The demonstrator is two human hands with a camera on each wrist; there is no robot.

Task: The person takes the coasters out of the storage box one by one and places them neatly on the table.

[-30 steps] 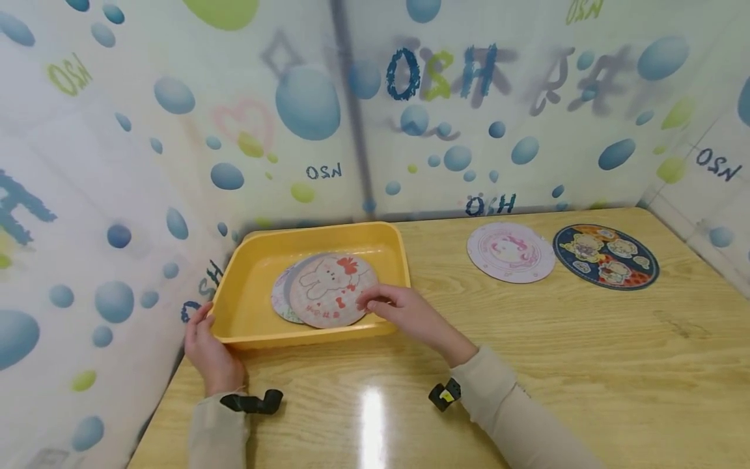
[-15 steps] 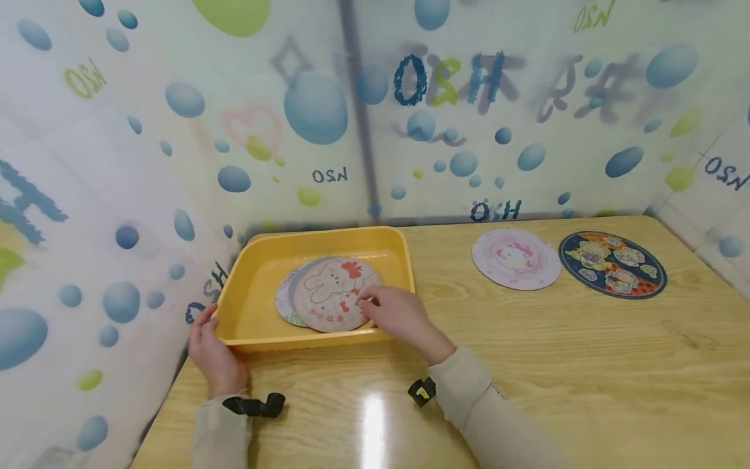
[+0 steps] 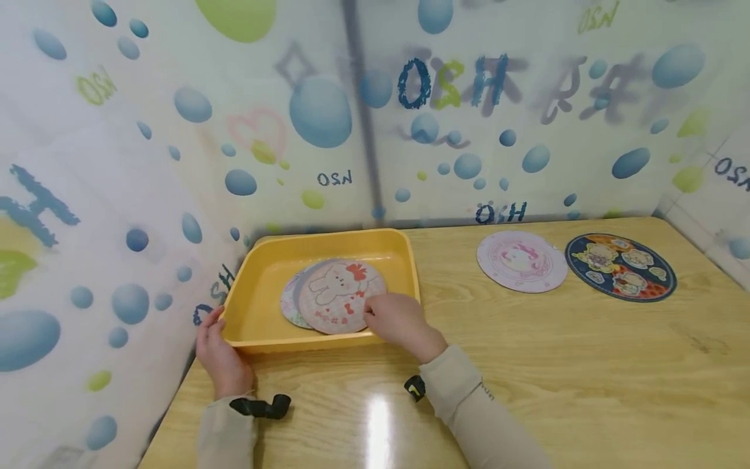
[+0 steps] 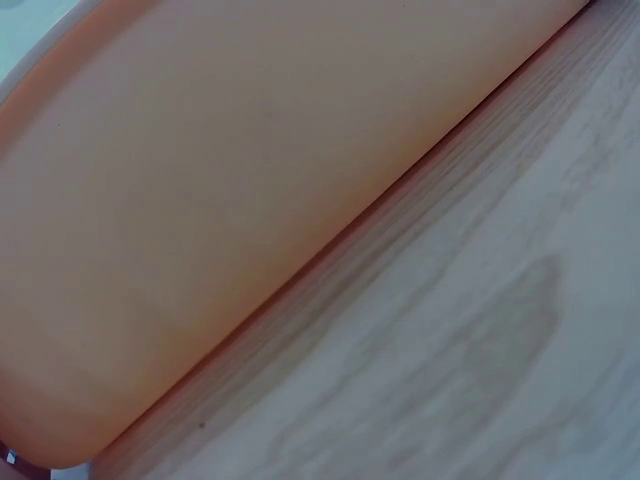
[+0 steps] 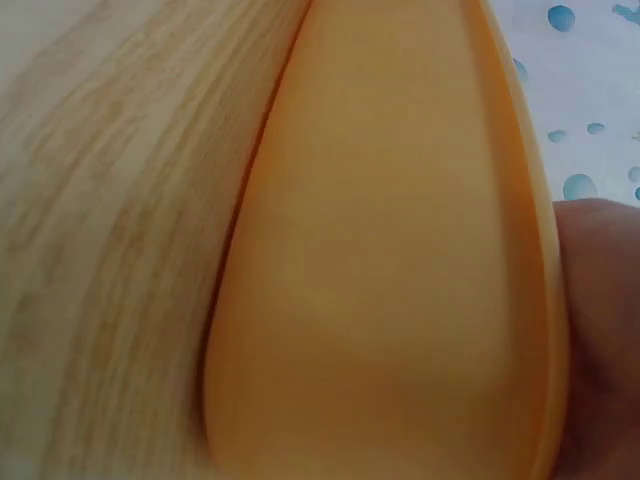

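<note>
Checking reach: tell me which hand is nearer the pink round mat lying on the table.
Right. The right hand rests on the bunny mat inside the yellow tray, left of the pink mat; the left hand holds the tray's far-left corner.

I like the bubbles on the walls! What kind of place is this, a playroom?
Maybe, but it looks more like a small work booth: a wooden table closed in by bubble-printed sheets. A yellow tray holds cartoon discs, and two more discs lie on the table.
</note>
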